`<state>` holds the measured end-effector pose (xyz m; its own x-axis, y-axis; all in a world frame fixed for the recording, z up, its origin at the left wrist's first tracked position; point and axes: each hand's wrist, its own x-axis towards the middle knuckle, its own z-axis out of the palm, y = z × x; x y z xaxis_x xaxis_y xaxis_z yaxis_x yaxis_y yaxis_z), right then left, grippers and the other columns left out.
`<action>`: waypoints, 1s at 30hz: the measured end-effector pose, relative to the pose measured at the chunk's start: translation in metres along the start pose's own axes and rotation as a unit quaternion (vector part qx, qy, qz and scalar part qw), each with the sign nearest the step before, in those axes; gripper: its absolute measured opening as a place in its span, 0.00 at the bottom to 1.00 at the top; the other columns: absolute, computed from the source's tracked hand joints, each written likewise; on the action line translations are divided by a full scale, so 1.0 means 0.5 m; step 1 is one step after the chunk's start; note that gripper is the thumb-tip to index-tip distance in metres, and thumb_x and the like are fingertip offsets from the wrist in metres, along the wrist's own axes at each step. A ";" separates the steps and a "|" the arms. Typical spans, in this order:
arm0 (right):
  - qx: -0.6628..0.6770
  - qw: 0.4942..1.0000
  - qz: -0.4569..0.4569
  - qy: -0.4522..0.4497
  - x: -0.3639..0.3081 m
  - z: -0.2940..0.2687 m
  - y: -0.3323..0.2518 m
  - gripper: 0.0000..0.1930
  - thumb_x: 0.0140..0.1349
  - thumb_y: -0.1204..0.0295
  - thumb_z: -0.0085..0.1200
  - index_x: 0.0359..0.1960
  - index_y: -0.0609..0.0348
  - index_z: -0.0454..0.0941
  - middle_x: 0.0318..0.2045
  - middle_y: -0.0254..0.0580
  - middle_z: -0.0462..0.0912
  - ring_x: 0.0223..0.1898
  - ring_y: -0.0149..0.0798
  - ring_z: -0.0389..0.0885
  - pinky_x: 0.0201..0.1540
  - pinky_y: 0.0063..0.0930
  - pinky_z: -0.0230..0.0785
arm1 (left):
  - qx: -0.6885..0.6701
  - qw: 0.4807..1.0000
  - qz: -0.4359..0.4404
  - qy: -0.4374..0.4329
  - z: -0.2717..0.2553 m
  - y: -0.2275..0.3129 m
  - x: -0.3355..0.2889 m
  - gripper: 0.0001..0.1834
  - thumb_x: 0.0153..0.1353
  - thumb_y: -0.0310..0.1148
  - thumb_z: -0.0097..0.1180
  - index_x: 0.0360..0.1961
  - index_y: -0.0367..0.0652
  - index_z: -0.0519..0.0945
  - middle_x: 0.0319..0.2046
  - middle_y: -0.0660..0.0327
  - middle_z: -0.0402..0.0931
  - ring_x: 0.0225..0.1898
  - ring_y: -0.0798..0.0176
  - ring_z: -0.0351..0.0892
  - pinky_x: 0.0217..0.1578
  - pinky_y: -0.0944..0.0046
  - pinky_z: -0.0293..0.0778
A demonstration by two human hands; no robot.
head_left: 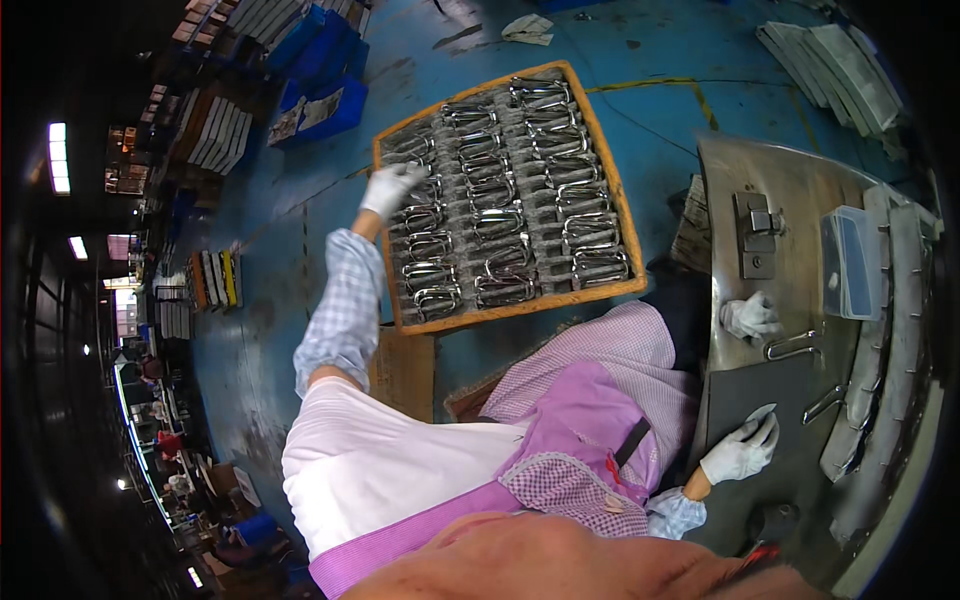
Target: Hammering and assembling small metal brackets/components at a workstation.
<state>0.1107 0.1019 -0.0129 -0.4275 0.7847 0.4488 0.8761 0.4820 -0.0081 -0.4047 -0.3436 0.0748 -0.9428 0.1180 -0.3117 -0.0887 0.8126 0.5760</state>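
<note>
Head view, looking down: a person in a pink apron reached the left hand, in a white glove, onto a wooden tray that lay on the blue floor. The tray held chrome handles in three rows, roughly two dozen, too closely packed to count exactly. The gloved fingers curled over handles in the tray's left row; whether they gripped one could not be told. The right hand, also gloved, lay flat and released on a dark mat at the near end of the steel desk. Two loose handles lay on the desk just beyond the mat, beside one crumpled white cloth. One clear plastic box stood near the desk's far edge, next to a small metal fixture. Open floor ringed the tray; blue crates stood well apart to its left.
</note>
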 end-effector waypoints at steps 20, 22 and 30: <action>0.003 0.998 0.007 0.055 0.043 -0.048 -0.100 0.16 0.47 0.78 0.52 0.39 0.56 0.82 0.38 0.48 0.83 0.36 0.53 0.83 0.41 0.42 0.77 | 0.189 0.974 0.125 0.009 -0.025 -0.443 0.372 0.25 0.60 0.38 0.61 0.59 0.45 0.78 0.54 0.52 0.80 0.57 0.55 0.79 0.58 0.62 0.70; 0.020 0.998 0.060 0.019 0.038 -0.034 -0.075 0.15 0.49 0.76 0.55 0.41 0.53 0.81 0.43 0.44 0.82 0.40 0.51 0.82 0.42 0.44 0.75 | 0.137 0.963 0.231 0.032 -0.033 -0.456 0.407 0.23 0.58 0.33 0.62 0.56 0.42 0.80 0.54 0.51 0.80 0.57 0.56 0.78 0.57 0.63 0.70; 0.042 0.989 0.050 -0.136 0.176 -0.011 -0.146 0.16 0.58 0.59 0.59 0.45 0.48 0.82 0.46 0.41 0.81 0.44 0.48 0.80 0.46 0.44 0.73 | 0.450 0.882 0.087 -0.114 0.008 -0.242 0.460 0.16 0.55 0.35 0.61 0.45 0.44 0.86 0.40 0.51 0.85 0.43 0.51 0.85 0.45 0.57 0.77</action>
<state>0.0104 0.1337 0.0320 -0.3946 0.8999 0.1854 0.8999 0.4193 -0.1198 -0.6093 -0.4126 -0.0696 -0.8184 0.3143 -0.4810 0.4387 0.8825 -0.1697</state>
